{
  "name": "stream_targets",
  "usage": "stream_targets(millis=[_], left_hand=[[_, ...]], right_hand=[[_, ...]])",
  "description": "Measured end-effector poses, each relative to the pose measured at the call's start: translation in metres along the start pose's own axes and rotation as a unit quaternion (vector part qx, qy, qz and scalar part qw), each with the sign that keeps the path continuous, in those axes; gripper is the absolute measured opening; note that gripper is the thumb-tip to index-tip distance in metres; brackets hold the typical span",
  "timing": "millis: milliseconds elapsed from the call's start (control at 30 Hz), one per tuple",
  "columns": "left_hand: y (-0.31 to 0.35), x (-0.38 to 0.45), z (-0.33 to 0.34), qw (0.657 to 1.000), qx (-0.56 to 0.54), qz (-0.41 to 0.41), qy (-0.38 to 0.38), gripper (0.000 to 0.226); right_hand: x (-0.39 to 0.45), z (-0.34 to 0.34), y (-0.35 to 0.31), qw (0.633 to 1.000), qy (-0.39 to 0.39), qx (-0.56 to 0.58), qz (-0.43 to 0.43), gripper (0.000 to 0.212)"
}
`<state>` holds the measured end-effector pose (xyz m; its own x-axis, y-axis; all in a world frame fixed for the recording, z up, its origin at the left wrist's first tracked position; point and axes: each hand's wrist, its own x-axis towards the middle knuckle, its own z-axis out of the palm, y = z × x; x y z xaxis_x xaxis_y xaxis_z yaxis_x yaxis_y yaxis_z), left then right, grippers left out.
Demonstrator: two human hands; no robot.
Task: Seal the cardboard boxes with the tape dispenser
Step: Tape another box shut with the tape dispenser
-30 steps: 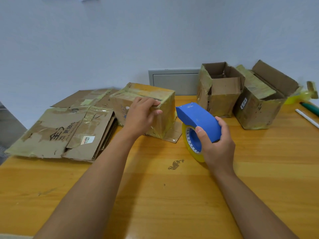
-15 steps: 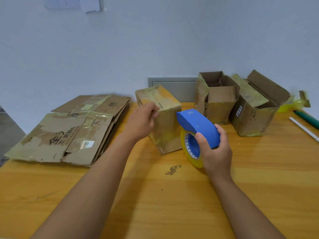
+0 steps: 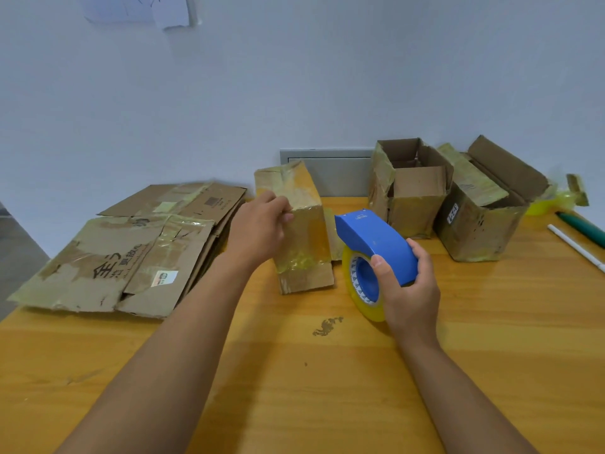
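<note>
Tape dispenser (image 3: pixel 376 244): sits in the right hand (image 3: pixel 409 293), just above the wooden table (image 3: pixel 491 355), right of the taped box and near the table's middle.
Right hand: fingers and thumb curl round the dispenser's rear end, thumb on the near side.
Dispenser's look: a curved blue plastic shell over a blue hub, carrying a roll of yellowish clear tape (image 3: pixel 363 299) whose lower edge is at the tabletop.
Taped box (image 3: pixel 301 237): stands on the table between the two hands, tilted, wrapped in yellowed tape, with a bare cardboard flap at its near lower end.
Left hand (image 3: pixel 258 227): grips the box's left upper edge, fingers bent against its top face.
Open boxes: one worn box (image 3: pixel 412 191) with flaps up stands behind the dispenser; a second open box (image 3: pixel 481 217) stands just beside it to the right.
Flattened cartons (image 3: pixel 131 257): stacked on the table's left side, well apart from the dispenser.
Far right edge: a white pen (image 3: pixel 576 247) and a green pen (image 3: pixel 582 224) lie on the table.
</note>
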<state>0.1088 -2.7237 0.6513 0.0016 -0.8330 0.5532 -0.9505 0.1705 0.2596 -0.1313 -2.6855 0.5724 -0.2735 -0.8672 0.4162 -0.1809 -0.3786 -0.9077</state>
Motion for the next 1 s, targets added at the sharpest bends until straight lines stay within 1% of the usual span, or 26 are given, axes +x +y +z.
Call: stream_targets(millis=[67, 133, 233, 267, 333, 400, 500, 600, 733, 900, 1000], left_hand=[[-0.004, -0.001, -0.004, 1.0, 0.012, 0.018, -0.007, 0.015], [-0.003, -0.001, -0.007, 0.998, 0.04, 0.022, -0.031, 0.016], [0.007, 0.0, -0.002, 0.996, 0.064, 0.007, -0.07, 0.028], [0.012, 0.001, 0.002, 0.996, 0.062, -0.001, -0.066, 0.029], [0.022, 0.004, 0.011, 0.997, 0.063, -0.011, -0.031, 0.026], [0.031, 0.005, 0.02, 0.998, 0.062, -0.007, 0.006, 0.023], [0.036, 0.002, 0.032, 0.998, 0.045, 0.002, 0.036, 0.017], [0.031, 0.001, 0.037, 0.999, 0.033, 0.001, 0.038, 0.016], [0.031, 0.005, 0.036, 0.998, 0.046, 0.008, 0.033, 0.024], [0.042, 0.005, 0.043, 0.998, 0.049, -0.02, 0.047, 0.016], [0.042, 0.005, 0.041, 0.998, 0.044, -0.014, 0.043, 0.014]], right_hand=[[0.002, 0.0, 0.001, 1.0, 0.006, 0.002, 0.002, 0.082], [0.002, 0.001, 0.002, 1.0, 0.007, 0.005, 0.006, 0.081], [0.002, 0.003, 0.003, 1.0, 0.01, 0.002, 0.001, 0.081], [0.002, 0.003, 0.003, 1.0, 0.009, -0.001, -0.002, 0.082], [0.001, 0.004, 0.003, 1.0, 0.005, -0.006, -0.006, 0.082], [-0.001, 0.004, 0.003, 1.0, 0.0, -0.008, -0.007, 0.084], [-0.002, 0.003, 0.002, 1.0, 0.002, -0.006, -0.008, 0.083], [0.0, 0.002, 0.001, 1.0, 0.01, 0.006, 0.002, 0.082], [0.0, 0.004, 0.001, 1.0, 0.006, 0.004, 0.004, 0.083], [-0.001, 0.002, 0.0, 1.0, 0.01, 0.005, 0.009, 0.082], [0.001, 0.001, 0.0, 1.0, 0.017, 0.015, 0.017, 0.081]])
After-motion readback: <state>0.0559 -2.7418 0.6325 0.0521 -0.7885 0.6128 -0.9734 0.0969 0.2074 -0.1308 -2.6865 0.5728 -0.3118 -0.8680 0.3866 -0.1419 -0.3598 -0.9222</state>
